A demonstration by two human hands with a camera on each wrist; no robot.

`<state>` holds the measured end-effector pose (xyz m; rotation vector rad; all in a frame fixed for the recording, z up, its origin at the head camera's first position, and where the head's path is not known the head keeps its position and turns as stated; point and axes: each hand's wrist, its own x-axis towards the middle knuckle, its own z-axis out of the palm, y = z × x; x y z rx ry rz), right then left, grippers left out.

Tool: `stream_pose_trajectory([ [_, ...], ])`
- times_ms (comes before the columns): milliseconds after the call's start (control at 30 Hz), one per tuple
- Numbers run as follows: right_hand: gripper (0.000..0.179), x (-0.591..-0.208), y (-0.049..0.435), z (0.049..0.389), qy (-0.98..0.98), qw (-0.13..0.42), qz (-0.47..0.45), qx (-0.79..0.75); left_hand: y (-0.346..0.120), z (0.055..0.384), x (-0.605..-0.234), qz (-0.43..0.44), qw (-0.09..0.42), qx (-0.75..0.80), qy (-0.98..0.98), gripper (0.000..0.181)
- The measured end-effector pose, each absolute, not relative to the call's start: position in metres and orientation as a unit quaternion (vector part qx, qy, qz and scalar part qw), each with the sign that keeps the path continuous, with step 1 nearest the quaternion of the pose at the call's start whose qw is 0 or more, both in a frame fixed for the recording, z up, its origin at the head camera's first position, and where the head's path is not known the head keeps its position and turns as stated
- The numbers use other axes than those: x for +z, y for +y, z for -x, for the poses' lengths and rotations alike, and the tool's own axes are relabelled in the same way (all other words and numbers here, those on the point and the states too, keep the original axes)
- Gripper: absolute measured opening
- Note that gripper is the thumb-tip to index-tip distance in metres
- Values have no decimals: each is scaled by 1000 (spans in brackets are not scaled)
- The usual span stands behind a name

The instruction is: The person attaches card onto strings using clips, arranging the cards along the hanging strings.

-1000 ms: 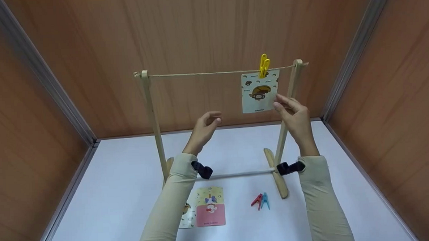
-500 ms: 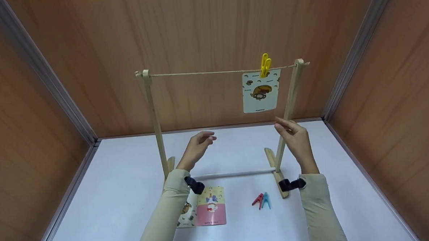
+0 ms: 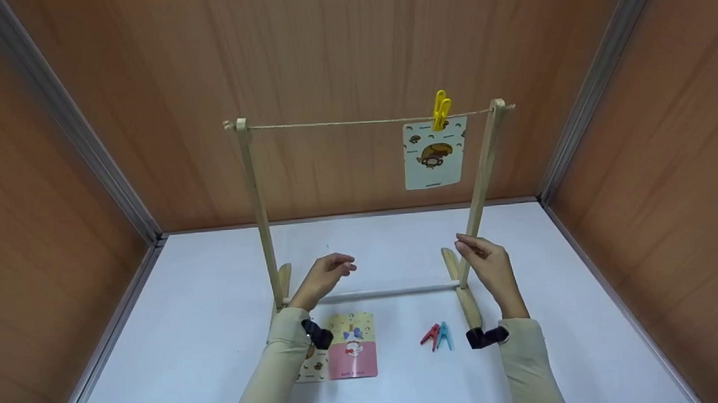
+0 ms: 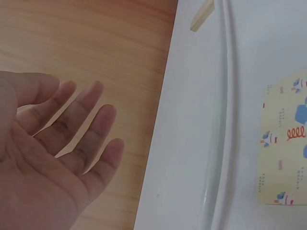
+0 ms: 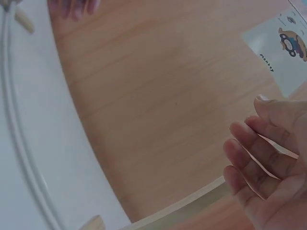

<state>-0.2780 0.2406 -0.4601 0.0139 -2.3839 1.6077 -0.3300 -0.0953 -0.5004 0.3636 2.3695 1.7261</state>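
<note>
My left hand point(image 3: 323, 279) hovers above the rack's lower white rod, its fingers relaxed and holding nothing; the left wrist view shows the bare palm and fingers point(image 4: 96, 124). My right hand point(image 3: 488, 267) is beside the rack's right post, also holding nothing, with loosely bent fingers point(image 5: 259, 158) in the right wrist view. Above it, a white monkey card point(image 3: 433, 162) hangs from the string point(image 3: 331, 124), held by a yellow clothespin point(image 3: 441, 110). On the table lie a yellow-and-pink card point(image 3: 352, 353) and a second white card point(image 3: 313, 368), partly hidden by my left forearm.
A red clothespin point(image 3: 430, 336) and a blue clothespin point(image 3: 444, 336) lie together on the white table point(image 3: 404, 393). The wooden rack's left post point(image 3: 260, 218) and right post point(image 3: 484, 172) stand upright. Wood-patterned panels enclose the table at the back and sides.
My right hand has left the edge of the hanging card and come down toward the table. The left hand has also lowered. The card stays clipped to the string.
</note>
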Motion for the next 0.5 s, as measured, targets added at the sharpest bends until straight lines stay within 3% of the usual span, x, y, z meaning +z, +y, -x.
stream_pose_trajectory([
  [500,40,-509,243,262,-823,84,51,559,-112,319,-532,-100,99,552,822,25],
])
